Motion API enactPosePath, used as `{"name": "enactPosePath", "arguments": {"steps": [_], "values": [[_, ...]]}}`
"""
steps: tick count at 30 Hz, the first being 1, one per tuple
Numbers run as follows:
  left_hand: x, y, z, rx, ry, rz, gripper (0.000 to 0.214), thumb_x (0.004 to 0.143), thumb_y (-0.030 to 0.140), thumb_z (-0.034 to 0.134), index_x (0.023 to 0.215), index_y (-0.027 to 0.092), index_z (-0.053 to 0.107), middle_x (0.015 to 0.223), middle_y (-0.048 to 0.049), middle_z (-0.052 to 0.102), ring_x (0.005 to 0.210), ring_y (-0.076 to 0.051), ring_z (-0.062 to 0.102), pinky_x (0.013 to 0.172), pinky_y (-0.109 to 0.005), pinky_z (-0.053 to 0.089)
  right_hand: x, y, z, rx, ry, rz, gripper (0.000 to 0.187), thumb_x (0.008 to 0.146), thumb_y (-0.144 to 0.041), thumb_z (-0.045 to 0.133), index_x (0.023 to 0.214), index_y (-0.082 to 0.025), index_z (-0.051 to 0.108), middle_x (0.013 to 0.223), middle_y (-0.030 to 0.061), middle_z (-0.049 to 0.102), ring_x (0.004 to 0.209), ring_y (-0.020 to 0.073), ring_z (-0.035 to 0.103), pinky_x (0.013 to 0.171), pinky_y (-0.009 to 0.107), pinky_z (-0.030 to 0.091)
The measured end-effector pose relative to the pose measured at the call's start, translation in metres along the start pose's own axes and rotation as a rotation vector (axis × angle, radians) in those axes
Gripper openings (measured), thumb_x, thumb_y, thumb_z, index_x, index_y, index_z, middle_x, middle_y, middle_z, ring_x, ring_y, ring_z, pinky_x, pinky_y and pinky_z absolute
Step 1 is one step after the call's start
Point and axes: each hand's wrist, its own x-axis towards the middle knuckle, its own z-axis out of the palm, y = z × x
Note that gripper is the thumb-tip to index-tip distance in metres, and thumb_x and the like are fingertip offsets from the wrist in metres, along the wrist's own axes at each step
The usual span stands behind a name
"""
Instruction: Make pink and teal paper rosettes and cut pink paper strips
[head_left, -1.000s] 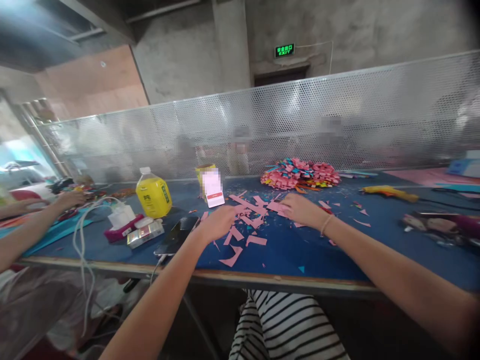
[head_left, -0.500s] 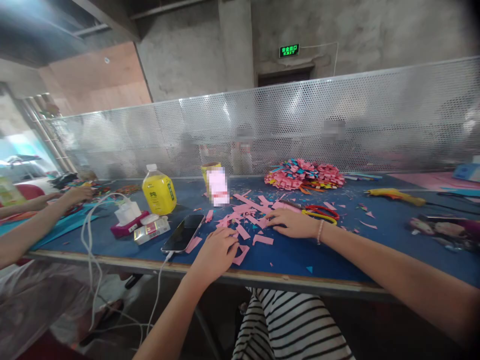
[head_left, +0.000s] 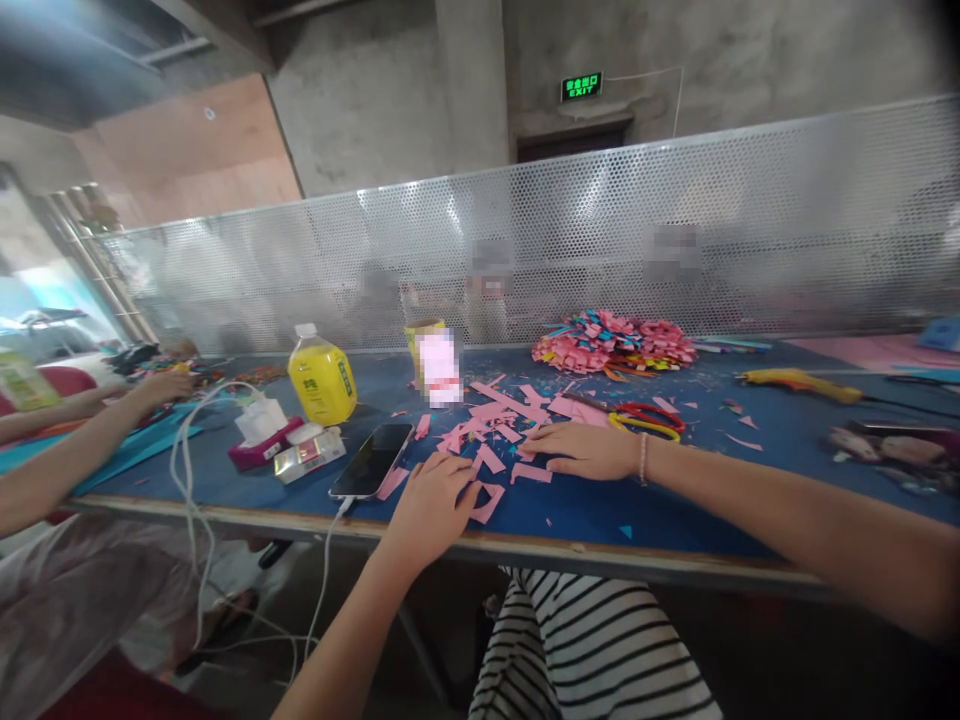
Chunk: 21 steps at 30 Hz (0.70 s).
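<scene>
Pink paper strips (head_left: pixel 495 440) scattered on blue tabletop (head_left: pixel 585 505). Left hand (head_left: pixel 431 505), fingers loosely curled, touches one strip; smartphone (head_left: pixel 373 460) at its 10 o'clock. Right hand (head_left: pixel 585 450) lies flat, fingers extended over strips; scissors (head_left: pixel 645 420) at its 1 o'clock.

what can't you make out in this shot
Head view, the only one:
1. Whether the left hand grips any pink scraps: its curled fingers cover them.
2. The card standing by the bottle: its face is blurred out.
3. The bottle label: too small to read.
4. Whatever is behind the perforated screen: hazed by the mesh.
</scene>
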Motion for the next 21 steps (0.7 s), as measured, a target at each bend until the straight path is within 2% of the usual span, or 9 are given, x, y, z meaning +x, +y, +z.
{"name": "enactPosePath", "arguments": {"steps": [5,12,17,21], "values": [[-0.006,-0.005,-0.001,0.000,0.021,0.059,0.027,0.085,0.025,0.043,0.089,0.019,0.069,0.102,-0.0055,0.064,0.100,-0.022,0.051,0.088,-0.039,0.042,0.008,-0.014,0.002,0.072,-0.003,-0.039,0.051,0.091,-0.039,0.030,0.136,-0.016,0.033,0.138,0.0073,0.040,0.127,0.0180,0.034,0.106,0.035,0.025],[-0.020,-0.017,-0.004,-0.042,0.032,0.062,0.023,0.082,0.028,0.049,0.095,0.018,0.066,0.099,-0.0068,0.064,0.094,-0.020,0.053,0.086,-0.038,0.043,0.031,-0.025,0.007,0.063,0.003,-0.020,0.058,0.090,-0.038,0.033,0.141,-0.014,0.021,0.138,0.0116,0.038,0.127,0.0208,0.035,0.105,0.038,0.026],[-0.015,-0.030,-0.002,-0.156,0.054,0.009,0.021,0.076,0.033,0.059,0.089,0.019,0.067,0.090,-0.0055,0.065,0.086,-0.018,0.056,0.081,-0.034,0.044,0.039,-0.030,0.006,-0.008,0.022,0.027,0.056,0.085,-0.035,0.044,0.136,-0.015,0.033,0.134,0.0119,0.043,0.120,0.0218,0.043,0.100,0.038,0.032],[-0.007,-0.032,-0.005,-0.196,-0.008,-0.004,0.013,0.078,0.027,0.058,0.080,0.019,0.069,0.083,-0.0028,0.067,0.082,-0.016,0.056,0.079,-0.030,0.043,0.040,-0.032,0.004,-0.030,-0.001,-0.079,0.041,0.088,-0.031,0.038,0.124,-0.015,0.050,0.126,0.0089,0.052,0.114,0.0192,0.048,0.098,0.036,0.035]]}}
